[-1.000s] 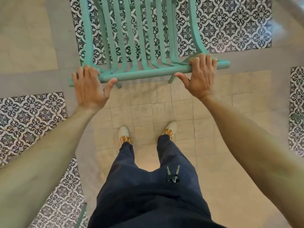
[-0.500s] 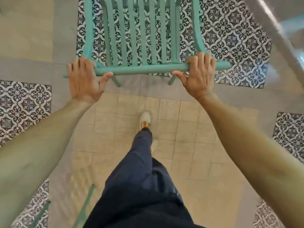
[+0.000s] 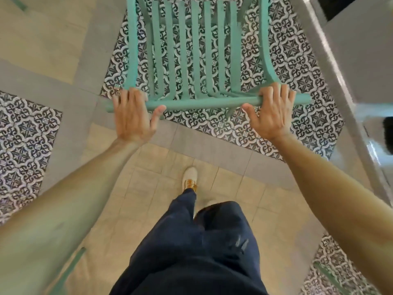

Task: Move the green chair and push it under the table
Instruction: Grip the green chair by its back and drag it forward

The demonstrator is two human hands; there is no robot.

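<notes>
The green chair (image 3: pixel 197 56) is seen from above, its slatted back running up the middle of the head view and its round top rail crossing below. My left hand (image 3: pixel 133 116) wraps the left end of that rail, thumb under it. My right hand (image 3: pixel 270 112) grips the right end the same way. The chair's seat and legs are out of view at the top. A grey table (image 3: pixel 350 67) shows as a slanted edge and surface at the upper right, close to the chair's right side.
The floor mixes plain beige tiles, grey strips and black-and-white patterned tiles (image 3: pixel 25 133). My legs in dark trousers and one white shoe (image 3: pixel 190 177) are below the chair. Green bars of other furniture show at the bottom left (image 3: pixel 70 267) and bottom right (image 3: pixel 331 275).
I have stepped forward with the chair in both hands. The chair now hangs over the patterned tiles, and the grey table has come into view at the right.
</notes>
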